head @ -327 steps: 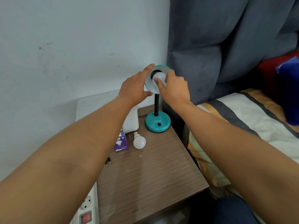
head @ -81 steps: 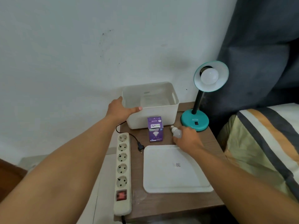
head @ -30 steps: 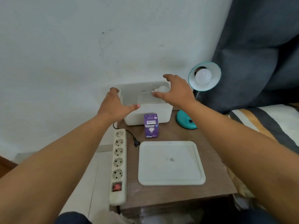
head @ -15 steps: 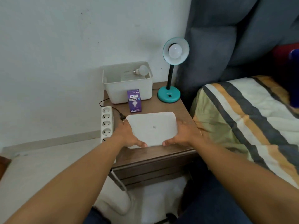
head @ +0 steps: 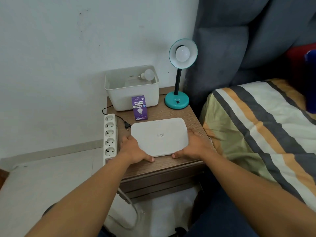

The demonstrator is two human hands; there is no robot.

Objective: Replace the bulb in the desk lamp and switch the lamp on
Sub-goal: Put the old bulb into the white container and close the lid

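Observation:
The teal desk lamp stands at the back right of the wooden nightstand, unlit, with a white bulb in its shade. A second white bulb lies inside the open white box behind. A flat white lid lies on the nightstand. My left hand grips its near left corner and my right hand its near right corner. The lamp's black plug lies loose beside the power strip.
A purple bulb carton stands in front of the white box. The striped bedding and a grey padded headboard lie to the right. The white wall is behind, pale floor to the left.
The spare bulb went from my right hand into the white box. Both hands then came down onto the lid's near corners and have stayed there for the last half second.

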